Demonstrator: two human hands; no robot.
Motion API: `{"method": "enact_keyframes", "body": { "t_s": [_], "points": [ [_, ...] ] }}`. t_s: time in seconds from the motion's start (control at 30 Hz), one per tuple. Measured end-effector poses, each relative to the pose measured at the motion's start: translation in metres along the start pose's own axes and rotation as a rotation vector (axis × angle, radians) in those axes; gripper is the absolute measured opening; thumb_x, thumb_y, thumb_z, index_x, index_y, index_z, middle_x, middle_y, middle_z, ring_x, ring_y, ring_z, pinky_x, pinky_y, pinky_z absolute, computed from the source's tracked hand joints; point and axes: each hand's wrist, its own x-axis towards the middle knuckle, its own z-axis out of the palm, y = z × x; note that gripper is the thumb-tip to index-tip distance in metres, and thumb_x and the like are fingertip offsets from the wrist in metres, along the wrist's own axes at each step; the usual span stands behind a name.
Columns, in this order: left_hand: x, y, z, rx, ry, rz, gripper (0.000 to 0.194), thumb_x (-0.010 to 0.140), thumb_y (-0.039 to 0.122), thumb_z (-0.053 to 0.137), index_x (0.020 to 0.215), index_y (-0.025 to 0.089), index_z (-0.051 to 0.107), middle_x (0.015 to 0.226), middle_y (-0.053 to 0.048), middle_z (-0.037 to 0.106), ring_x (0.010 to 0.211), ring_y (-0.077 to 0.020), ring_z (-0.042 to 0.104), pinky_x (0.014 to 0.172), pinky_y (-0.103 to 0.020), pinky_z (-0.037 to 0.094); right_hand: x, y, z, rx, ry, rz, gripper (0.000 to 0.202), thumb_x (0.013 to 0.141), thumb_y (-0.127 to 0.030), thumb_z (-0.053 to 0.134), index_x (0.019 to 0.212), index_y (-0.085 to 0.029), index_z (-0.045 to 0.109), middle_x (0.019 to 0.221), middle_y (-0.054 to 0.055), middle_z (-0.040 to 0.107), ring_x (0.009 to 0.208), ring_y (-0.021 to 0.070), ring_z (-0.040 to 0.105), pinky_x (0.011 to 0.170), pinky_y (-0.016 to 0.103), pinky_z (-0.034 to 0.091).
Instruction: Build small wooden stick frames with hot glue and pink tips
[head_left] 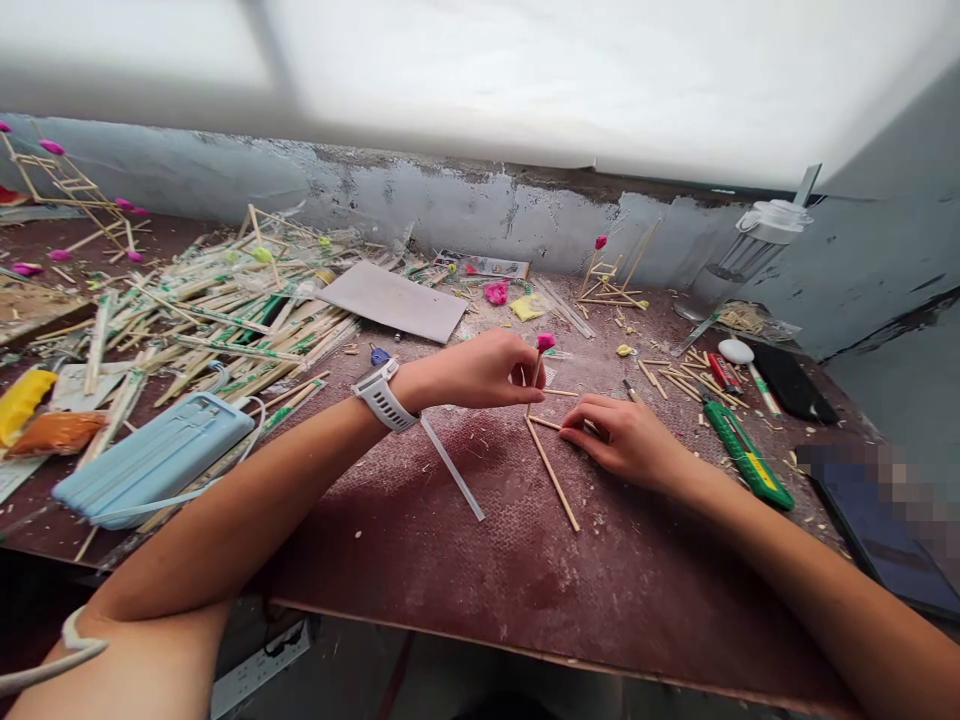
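My left hand (484,370), with a white watch (386,395) on its wrist, pinches a thin wooden stick (535,378) held upright. A lump of pink clay (545,342) caps its top. Around its foot, wooden sticks spread out over the table: one long stick (553,472) points towards me and a shorter one (560,393) points right. My right hand (626,440) rests low on the table, its fingers closed at the end of another stick (544,424) that runs to the same foot. Part of that stick is hidden by the fingers.
Left of my arms lie a pile of sticks and wrappers (217,300), a grey board (397,300) and a blue power bank (161,455). Stick frames stand at the far left (67,185) and back right (611,290). To the right are a green utility knife (746,455), a plastic cup (750,255) and a tablet (885,530).
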Motion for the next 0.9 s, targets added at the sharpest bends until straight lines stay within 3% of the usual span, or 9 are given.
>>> {"method": "enact_keyframes", "body": {
  "t_s": [0.9],
  "points": [
    [-0.0018, 0.0031, -0.0030, 0.012, 0.008, -0.049, 0.023, 0.093, 0.030, 0.068, 0.082, 0.014, 0.079, 0.072, -0.005, 0.074, 0.061, -0.0104, 0.064, 0.061, -0.026, 0.045, 0.0008, 0.0005, -0.0011, -0.003, -0.009, -0.004, 0.022, 0.105, -0.034, 0.056, 0.100, -0.023, 0.074, 0.102, 0.008, 0.078, 0.087, 0.0218, 0.072, 0.082, 0.036, 0.052]
  ]
}}
